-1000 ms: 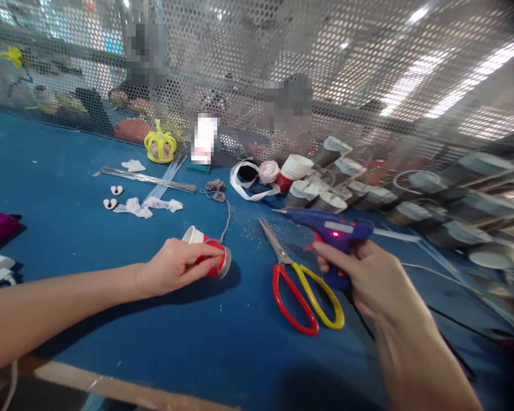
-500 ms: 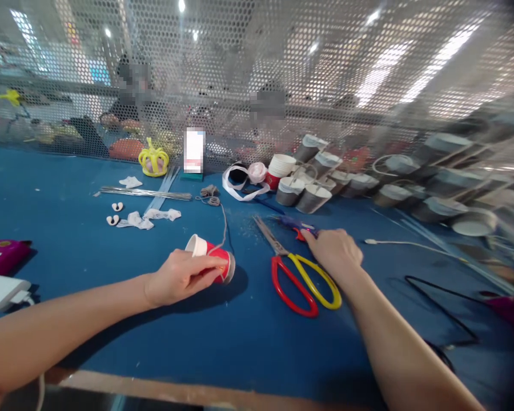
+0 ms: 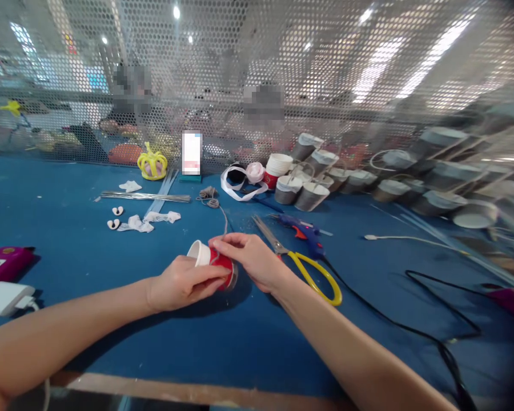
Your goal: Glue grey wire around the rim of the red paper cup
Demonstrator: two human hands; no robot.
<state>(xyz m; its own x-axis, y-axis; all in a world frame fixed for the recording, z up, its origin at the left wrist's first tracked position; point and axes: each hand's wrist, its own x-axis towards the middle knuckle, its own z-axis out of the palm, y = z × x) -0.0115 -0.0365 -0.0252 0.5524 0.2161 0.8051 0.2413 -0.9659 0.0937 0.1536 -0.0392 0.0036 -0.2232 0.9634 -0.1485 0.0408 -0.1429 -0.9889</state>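
My left hand (image 3: 188, 282) is closed around a red and white paper cup (image 3: 202, 254), tipped on its side with its white rim to the left. A strand of grey cord (image 3: 225, 220) runs from a small coil behind to the cup's red wall. My right hand (image 3: 251, 257) pinches this cord against the cup with thumb and forefinger. A blue glue gun (image 3: 302, 231) with an orange trigger lies right of my right hand. Scissors (image 3: 312, 277) with red and yellow handles lie partly hidden under my right forearm.
Grey-wrapped cups (image 3: 312, 197) are heaped at the back right, beside a stack of white cups (image 3: 278, 165). Wire stems (image 3: 145, 197) and lace scraps (image 3: 163, 217) lie back left. A black cable (image 3: 381, 314) crosses the right side. A purple power strip (image 3: 6, 264) sits far left.
My right hand has let go of the glue gun and moved left to the cup, where it pinches the cord. My left hand still holds the cup.
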